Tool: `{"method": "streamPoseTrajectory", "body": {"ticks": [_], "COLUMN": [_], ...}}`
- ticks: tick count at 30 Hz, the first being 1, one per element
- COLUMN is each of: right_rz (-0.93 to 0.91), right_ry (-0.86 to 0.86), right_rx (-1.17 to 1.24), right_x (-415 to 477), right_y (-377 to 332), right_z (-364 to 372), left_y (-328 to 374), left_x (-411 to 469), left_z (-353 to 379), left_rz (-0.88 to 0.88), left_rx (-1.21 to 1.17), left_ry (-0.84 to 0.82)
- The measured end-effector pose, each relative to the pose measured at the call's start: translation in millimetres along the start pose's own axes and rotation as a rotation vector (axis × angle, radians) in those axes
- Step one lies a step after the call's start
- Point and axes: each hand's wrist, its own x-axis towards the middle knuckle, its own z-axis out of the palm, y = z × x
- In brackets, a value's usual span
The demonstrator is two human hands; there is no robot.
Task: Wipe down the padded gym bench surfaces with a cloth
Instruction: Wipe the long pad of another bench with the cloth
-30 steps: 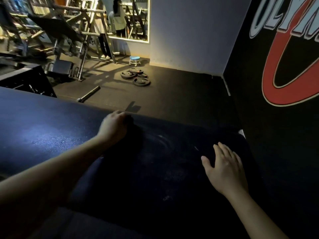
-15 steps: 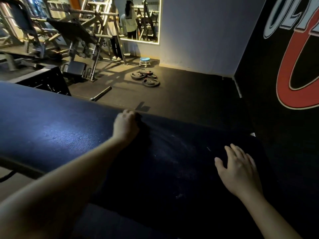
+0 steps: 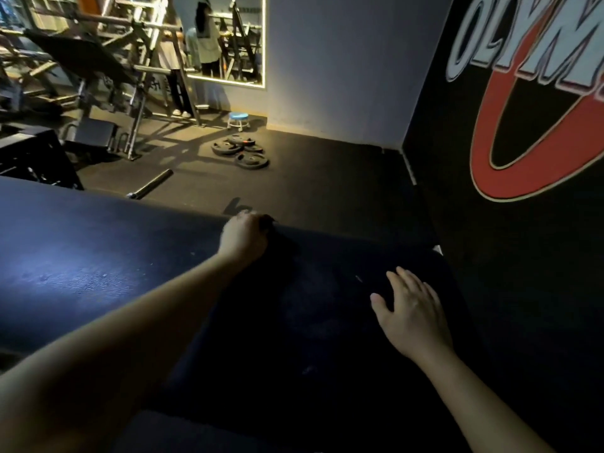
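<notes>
On the padded worktop (image 3: 98, 256) the left hand (image 3: 243, 238) is curled round the dark cloth (image 3: 277, 235) right at the far edge, so a hard push could drop it onto the floor (image 3: 327, 178), while the right hand (image 3: 411, 317) lies flat, fingers straight.

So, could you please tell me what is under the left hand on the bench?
A dark cloth peeks out beside the left hand, at the far edge of the bench pad. The hand covers most of it; its fingertips are hidden too.
</notes>
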Motion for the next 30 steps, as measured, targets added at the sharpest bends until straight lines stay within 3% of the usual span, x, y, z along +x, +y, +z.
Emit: {"method": "streamPoseTrajectory", "body": {"ticks": [4, 8, 10, 12, 16, 19, 23, 25, 28, 30], "right_rz": [-0.022, -0.025, -0.036, -0.042, -0.047, -0.060, -0.047, -0.041, -0.052, -0.052], "right_ry": [-0.080, -0.018, -0.010, 0.030, 0.059, 0.059, 0.078, 0.089, 0.086, 0.088], "right_rx": [0.153, 0.060, 0.045, 0.038, 0.060, 0.074, 0.091, 0.088, 0.094, 0.114], "right_x": [-0.7, -16.8, -21.6, -20.8, -20.3, -21.8, -20.8, -20.0, -20.9, -21.2], "right_y": [19.7, 60.1, 67.0, 67.0, 65.7, 68.1, 68.0, 68.3, 68.5, 69.1], "right_z": [-24.4, -28.1, -18.0, -12.0, -13.3, -13.1, -10.1, -9.9, -11.2, -12.0], "left_y": [112.7, 107.5, 81.6, 64.2, 91.0, 122.9, 103.4, 98.0, 105.1, 114.7], "left_x": [-77.7, -131.9, -99.2, -38.2, 10.2, -46.3, -102.0, -79.1, -6.4, 17.1], "left_z": [26.3, 11.0, 11.8, 22.4, 59.7, 51.8, 12.0, 20.1, 47.7, 63.4], "left_rz": [0.377, 0.699, 0.659, 0.464, 0.274, 0.428, 0.691, 0.671, 0.472, 0.377], "left_rx": [-0.270, -0.325, -0.217, -0.109, -0.054, -0.187, -0.286, -0.194, -0.083, -0.038], "left_ry": [-0.195, -0.340, -0.284, -0.158, -0.086, -0.166, -0.479, -0.402, -0.153, -0.144]}}
